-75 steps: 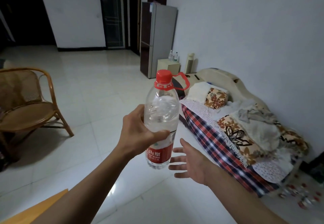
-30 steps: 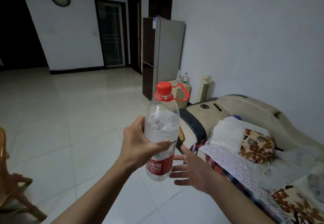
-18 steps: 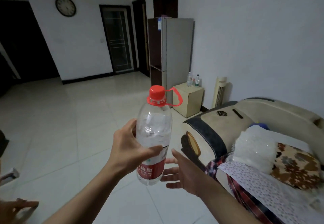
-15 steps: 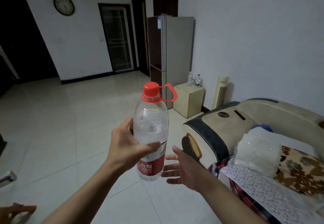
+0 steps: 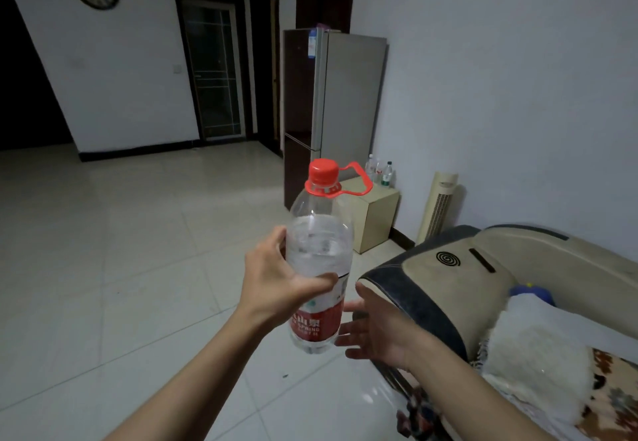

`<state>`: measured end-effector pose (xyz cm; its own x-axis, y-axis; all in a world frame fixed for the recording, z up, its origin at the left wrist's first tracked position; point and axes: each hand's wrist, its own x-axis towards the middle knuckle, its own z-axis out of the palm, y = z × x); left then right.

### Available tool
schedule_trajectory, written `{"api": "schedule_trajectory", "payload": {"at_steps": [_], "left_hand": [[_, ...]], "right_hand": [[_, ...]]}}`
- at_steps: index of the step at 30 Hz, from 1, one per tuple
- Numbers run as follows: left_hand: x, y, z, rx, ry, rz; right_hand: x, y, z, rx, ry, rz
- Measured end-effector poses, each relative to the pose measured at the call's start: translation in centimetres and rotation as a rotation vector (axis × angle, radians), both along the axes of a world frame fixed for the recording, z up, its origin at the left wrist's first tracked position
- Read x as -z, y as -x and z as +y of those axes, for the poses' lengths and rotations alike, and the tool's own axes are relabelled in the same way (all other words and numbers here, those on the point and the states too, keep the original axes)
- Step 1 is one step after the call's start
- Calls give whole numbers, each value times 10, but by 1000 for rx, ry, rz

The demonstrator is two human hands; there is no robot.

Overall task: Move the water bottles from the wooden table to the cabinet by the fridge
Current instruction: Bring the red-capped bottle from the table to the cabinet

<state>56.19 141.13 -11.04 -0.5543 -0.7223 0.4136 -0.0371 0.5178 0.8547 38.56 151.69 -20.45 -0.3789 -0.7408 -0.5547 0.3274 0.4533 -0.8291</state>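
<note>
So the room first: big tiled floor (image 5: pixel 103 268), fridge (image 5: pixel 331 112) against the far wall, and right beside it the little cabinet (image 5: pixel 374 214) with a few small bottles (image 5: pixel 379 173) already standing on top at the back. Couch (image 5: pixel 483 268) runs along the right side. The bottle (image 5: pixel 319 268) being carried is out in mid-air in front of the person, upright, well short of the cabinet. Left hand (image 5: pixel 276 288) has it around the middle, thumb across the front and fingers wrapped round the back just above the red label. Right hand (image 5: pixel 374 332) is next to the base with fingers spread and relaxed, holding nothing, maybe brushing the bottle, can't really tell. Handling-wise, I'd guess it's a big thin-walled plastic bottle, looks mostly full, so fairly heavy for a one-hand grip and the walls will flex if you squeeze hard. Smooth plastic, could be slippery. It won't break if dropped, but it'd bounce and roll. The mid-body grip works; I'd say a palm under the base is the safer backup, which is about where that right hand is. The red loop handle (image 5: pixel 355 178) at the cap (image 5: pixel 323 170) is the other obvious place to grab.
</note>
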Motion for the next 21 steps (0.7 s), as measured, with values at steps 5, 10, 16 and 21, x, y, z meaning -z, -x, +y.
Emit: {"api": "schedule_trajectory", "payload": {"at_steps": [5, 10, 16, 21], "left_hand": [[0, 51, -87, 29, -8, 21], [4, 101, -157, 40, -32, -3], [14, 177, -237, 22, -16, -70], [8, 251, -303, 15, 18, -121]], "right_hand": [[-12, 44, -72, 101, 19, -11], [-14, 88, -136, 125, -12, -52], [4, 161, -219, 135, -39, -92], [1, 234, -294, 94, -33, -124]]}}
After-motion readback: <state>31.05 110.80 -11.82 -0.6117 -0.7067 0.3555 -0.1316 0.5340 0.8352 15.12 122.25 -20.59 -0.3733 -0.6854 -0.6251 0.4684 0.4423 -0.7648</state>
